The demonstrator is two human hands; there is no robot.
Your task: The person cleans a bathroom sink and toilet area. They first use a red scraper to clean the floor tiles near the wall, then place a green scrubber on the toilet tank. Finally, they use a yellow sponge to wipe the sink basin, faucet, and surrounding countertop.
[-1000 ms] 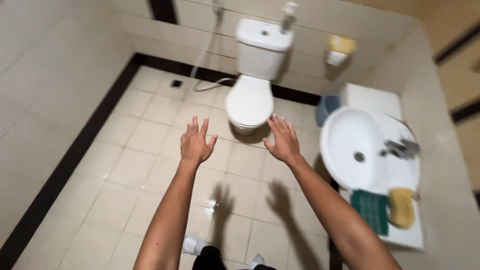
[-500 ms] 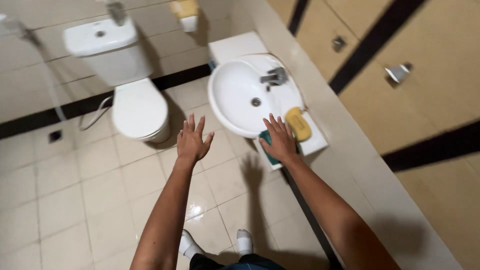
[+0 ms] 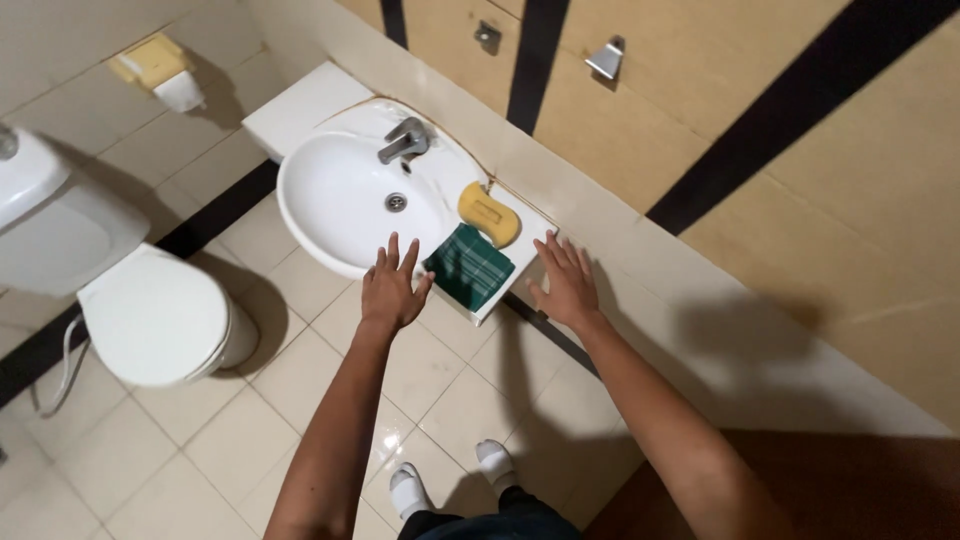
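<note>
Over the corner of the white counter (image 3: 500, 292) beside the sink (image 3: 345, 205), in the head view, both bare hands are reaching forward with fingers spread and nothing grasped. The left hand (image 3: 392, 287) is hovering just at the left edge of the green scrubbing pad (image 3: 468, 267), its fingertips lying over the basin's rim; the right hand (image 3: 568, 280) is hanging open just to the right of the counter's end, against the tiled ledge. By my judgement this is the reach before a pick-up: closing on the pad calls for the left hand shifting slightly right and pinching its near edge. The pad is lying flat on the counter, dark green with a woven check, square, with the yellow sponge (image 3: 489, 213) just behind it near the tap (image 3: 404, 139).
</note>
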